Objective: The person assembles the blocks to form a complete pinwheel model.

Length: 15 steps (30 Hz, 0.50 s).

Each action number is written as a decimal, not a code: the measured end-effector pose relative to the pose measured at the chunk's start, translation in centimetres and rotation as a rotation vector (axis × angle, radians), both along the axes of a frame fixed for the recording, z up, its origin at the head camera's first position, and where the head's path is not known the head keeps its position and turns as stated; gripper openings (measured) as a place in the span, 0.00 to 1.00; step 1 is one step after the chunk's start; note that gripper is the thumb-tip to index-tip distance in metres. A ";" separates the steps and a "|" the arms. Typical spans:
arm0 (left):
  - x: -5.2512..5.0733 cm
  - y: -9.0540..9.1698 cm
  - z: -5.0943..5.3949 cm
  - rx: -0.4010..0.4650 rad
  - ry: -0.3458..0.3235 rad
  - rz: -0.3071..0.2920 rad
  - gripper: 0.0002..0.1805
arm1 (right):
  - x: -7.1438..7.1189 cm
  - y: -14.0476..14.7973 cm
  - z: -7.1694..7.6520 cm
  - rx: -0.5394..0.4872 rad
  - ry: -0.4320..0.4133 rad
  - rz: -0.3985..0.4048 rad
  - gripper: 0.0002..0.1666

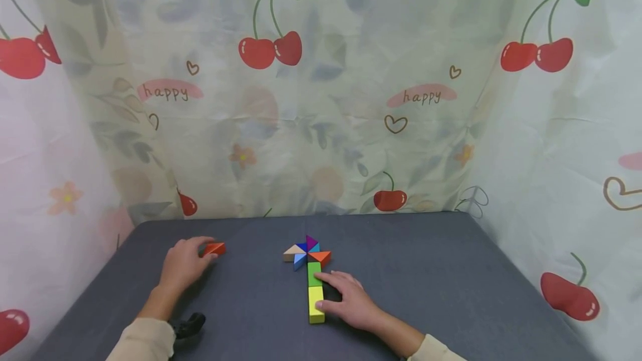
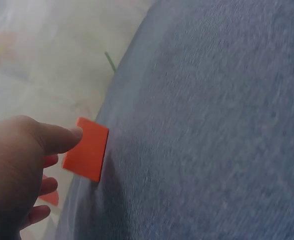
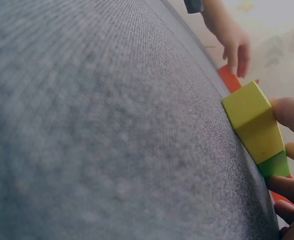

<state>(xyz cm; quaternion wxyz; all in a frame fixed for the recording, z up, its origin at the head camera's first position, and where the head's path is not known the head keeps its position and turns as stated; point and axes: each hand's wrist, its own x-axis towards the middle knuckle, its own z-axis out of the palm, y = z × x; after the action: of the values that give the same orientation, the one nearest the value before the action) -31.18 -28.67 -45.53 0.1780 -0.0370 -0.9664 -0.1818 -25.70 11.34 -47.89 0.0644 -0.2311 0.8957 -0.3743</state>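
Note:
At the table's left, my left hand (image 1: 183,263) pinches a small orange-red triangular block (image 1: 215,248) between thumb and index finger. In the left wrist view, the thumb lies against the orange block (image 2: 88,152), which stands on the table. Around the middle, my right hand (image 1: 353,302) touches a green block (image 1: 314,273) with its index finger and a yellow block (image 1: 316,301) with its thumb. These two lie end to end in a straight line. The right wrist view shows the yellow block (image 3: 251,115) nearest, with part of the green block (image 3: 275,166) behind it.
Above the green block, several triangular blocks form a pinwheel: purple (image 1: 311,242), orange (image 1: 322,257), beige (image 1: 293,251) and blues. A black strap (image 1: 190,326) is at the left wrist. Dark cloth covers the table (image 1: 426,261); a cherry-print curtain (image 1: 331,99) surrounds its back and sides.

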 end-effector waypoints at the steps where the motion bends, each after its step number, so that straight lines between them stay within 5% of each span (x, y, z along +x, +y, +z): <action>1: 0.0 -0.2 -0.1 -0.001 -0.014 0.008 0.23 | 0.0 0.0 0.0 0.000 -0.003 -0.001 0.38; 7: 0.0 -0.7 -0.4 0.015 -0.069 0.016 0.25 | 0.0 0.0 0.0 -0.006 -0.003 0.002 0.38; 15: -0.1 -1.0 -1.3 0.146 -0.082 0.042 0.25 | 0.1 0.0 0.0 -0.012 0.008 0.004 0.38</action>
<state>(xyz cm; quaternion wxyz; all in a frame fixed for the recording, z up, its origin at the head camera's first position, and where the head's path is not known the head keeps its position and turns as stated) -31.32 -29.66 -46.85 0.1444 0.0038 -0.9575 -0.2496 -25.62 11.34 -47.87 0.0603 -0.2346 0.8932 -0.3788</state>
